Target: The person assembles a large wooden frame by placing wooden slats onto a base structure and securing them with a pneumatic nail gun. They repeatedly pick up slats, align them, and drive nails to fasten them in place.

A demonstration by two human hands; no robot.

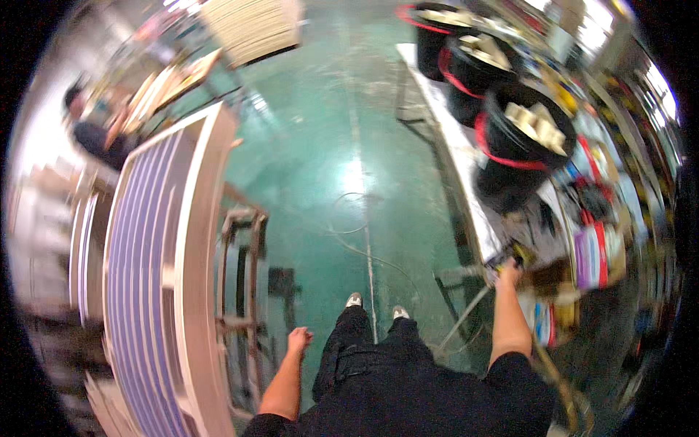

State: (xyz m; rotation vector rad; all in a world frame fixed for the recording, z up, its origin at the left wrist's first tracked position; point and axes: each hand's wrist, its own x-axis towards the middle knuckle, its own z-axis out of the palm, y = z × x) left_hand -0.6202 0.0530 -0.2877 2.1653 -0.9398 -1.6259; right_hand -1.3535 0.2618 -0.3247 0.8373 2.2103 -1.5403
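At the near end of a long, white-topped surface (459, 142), a worker in black reaches out with the right fingers (508, 269) to a small, dark-and-yellow, irregular object (501, 257), its material lost to blur, lying right at the fingertips; how far the right fingers are open, and whether they have hold of it, cannot be told. The left fingers (306, 337) hang curled and apart from everything, with nothing visible in them, though blur hides how tightly they bend. Just beyond the right fingers stands a round black bucket with a red band (502, 186), filled with pale, angular blocks (536, 127); below and left of them slants a pale, tube-like length (464, 315), its link to the object unclear. Left of the left fingers rises a tall, pale wooden frame with purple-blue slats (200, 291). Good handling here likely calls for a square, full-fingered wrap around the object's body, a steady wrist and a straight lift clear of the surface's edge, with the bucket left unbumped, the tube-like length free of snags, and the left fingers ready to steady the load.
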